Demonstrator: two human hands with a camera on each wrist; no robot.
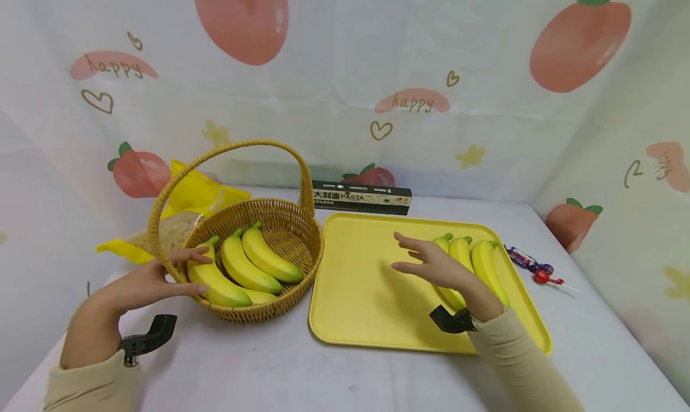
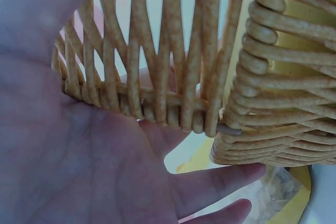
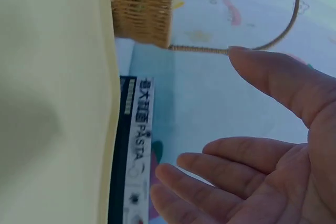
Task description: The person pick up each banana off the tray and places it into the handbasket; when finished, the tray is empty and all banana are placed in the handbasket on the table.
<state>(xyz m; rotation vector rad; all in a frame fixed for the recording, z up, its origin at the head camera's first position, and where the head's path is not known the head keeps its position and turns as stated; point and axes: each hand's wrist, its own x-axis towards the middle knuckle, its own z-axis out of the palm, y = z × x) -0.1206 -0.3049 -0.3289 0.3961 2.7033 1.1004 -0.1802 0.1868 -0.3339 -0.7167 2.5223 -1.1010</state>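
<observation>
Three bananas (image 1: pixel 474 265) just behind right hand (image 1: pixel 433 265) — untouched.

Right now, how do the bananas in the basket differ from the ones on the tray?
The bananas in the basket lie inside a woven wicker basket, tips pointing up-left; the bananas on the tray lie on a flat yellow tray, running toward the camera.
The left hand touches the basket rim beside its bananas; the right hand, open, partly hides the tray's bananas.
Both are yellow with greenish tips.
</observation>
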